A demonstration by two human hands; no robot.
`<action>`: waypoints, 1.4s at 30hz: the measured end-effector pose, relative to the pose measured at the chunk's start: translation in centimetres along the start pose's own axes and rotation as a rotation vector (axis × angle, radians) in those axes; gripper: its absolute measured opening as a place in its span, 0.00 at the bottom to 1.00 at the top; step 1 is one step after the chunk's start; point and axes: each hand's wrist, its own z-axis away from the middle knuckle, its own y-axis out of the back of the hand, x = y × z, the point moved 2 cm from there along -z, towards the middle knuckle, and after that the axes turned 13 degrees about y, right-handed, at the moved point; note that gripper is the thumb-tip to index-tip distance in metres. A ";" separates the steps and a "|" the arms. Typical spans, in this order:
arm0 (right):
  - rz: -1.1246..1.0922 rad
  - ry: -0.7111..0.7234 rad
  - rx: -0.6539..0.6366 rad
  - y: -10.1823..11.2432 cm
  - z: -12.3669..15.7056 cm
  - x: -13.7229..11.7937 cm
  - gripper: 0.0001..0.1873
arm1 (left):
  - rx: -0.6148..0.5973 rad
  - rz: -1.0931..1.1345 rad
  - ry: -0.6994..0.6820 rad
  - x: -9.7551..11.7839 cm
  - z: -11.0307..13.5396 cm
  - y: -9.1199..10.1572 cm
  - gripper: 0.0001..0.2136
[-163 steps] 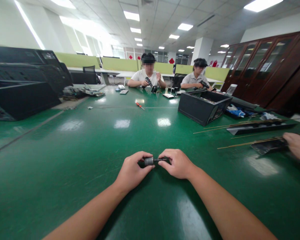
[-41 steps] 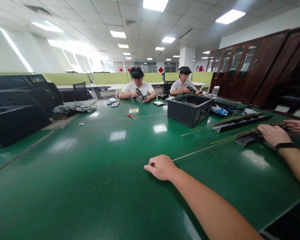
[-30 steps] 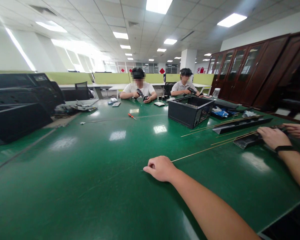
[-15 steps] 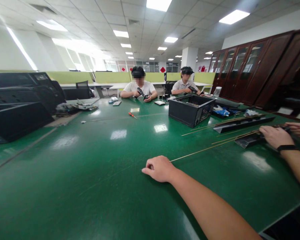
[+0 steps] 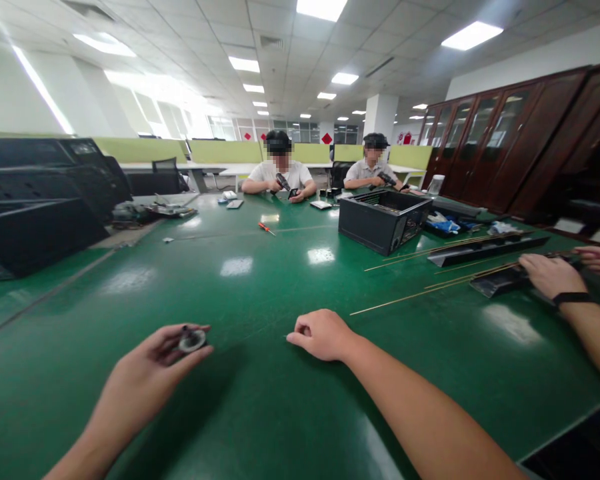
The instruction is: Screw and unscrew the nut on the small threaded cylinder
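From where I stand, the small round part (image 5: 193, 341) looks hard and stiff, probably metal, so I'd guess it's a bit weighty for its size and unlikely to break. Its curved side could roll or slip if pinched loosely; I'd take it around the outside, clear of the pale rim and the dark stub at its end. It sits in the left hand (image 5: 147, 375), thumb on one side and fingers on the other, closed around it and seemingly lifted off the green worktop (image 5: 260, 407). The right hand (image 5: 323, 336) lies well apart from the left, curled low at the worktop with thumb and forefinger bent into a little loop; whether anything is tucked inside, I can't tell.

Beyond the right hand, thin golden rods (image 5: 387, 303) reach towards it from a black tray (image 5: 487, 287), where a co-worker's hand (image 5: 553, 275) rests. Farther off stand a black case (image 5: 365, 227) and, to its left, an orange screwdriver (image 5: 265, 228); at the back, two people sit with power drills (image 5: 283, 181).
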 end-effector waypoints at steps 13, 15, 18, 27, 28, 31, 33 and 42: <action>-0.410 -0.090 0.114 -0.9 -0.2 1.9 0.19 | -0.227 0.030 -0.314 2.6 -2.5 -11.6 0.14; -0.499 -0.086 0.147 -1.2 -0.3 2.1 0.24 | -0.209 0.030 -0.298 2.4 -2.3 -11.3 0.14; -0.528 -0.073 0.216 -1.2 -0.3 2.0 0.30 | -0.175 0.045 -0.251 2.4 -2.2 -11.2 0.16; -0.424 0.062 0.278 -1.3 0.0 1.5 0.18 | -0.145 0.046 -0.215 2.3 -1.9 -11.3 0.12; -0.405 0.079 0.279 -1.3 0.1 1.4 0.17 | -0.147 0.042 -0.219 2.3 -1.9 -11.4 0.11; -0.352 0.109 0.278 -1.1 0.1 1.1 0.15 | -0.169 0.029 -0.238 2.1 -1.9 -11.6 0.11; -0.329 0.119 0.281 -0.9 0.1 0.9 0.14 | -0.176 0.028 -0.246 2.1 -1.9 -11.6 0.11; -0.303 0.134 0.279 -0.7 0.0 0.9 0.08 | -0.185 0.029 -0.261 2.4 -1.8 -11.6 0.11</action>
